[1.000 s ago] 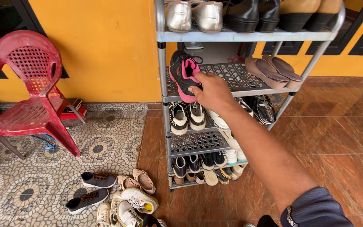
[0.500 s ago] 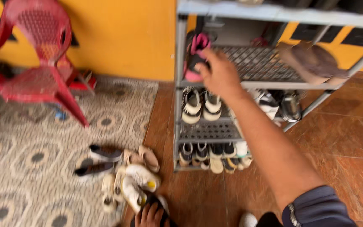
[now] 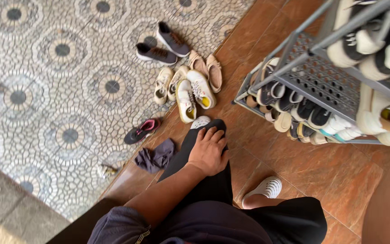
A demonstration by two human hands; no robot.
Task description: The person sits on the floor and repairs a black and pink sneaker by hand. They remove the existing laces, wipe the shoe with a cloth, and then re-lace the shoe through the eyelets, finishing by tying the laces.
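Mostly hidden right arm at frame edge, left hand [image 3: 208,151] on knee, shoe rack [image 3: 314,79] cropped.

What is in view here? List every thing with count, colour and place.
Shoe rack: one, grey metal, right.
Shoes on rack: many, mostly white and black, crowded on its shelves.
Sneakers: pair, dark grey, top centre on mosaic floor.
Flats: pair, beige, beside them.
Light sneakers: about four, white and cream, centre.
Single sneaker: one, black and pink, floor edge.
Cloth: one, dark grey, crumpled near the knee.
Clogs: two, white, on the person's feet, brown tiles.
Trousers: black, worn.
Left hand: fingers spread, on the knee.
Right forearm: right edge, hand unseen.
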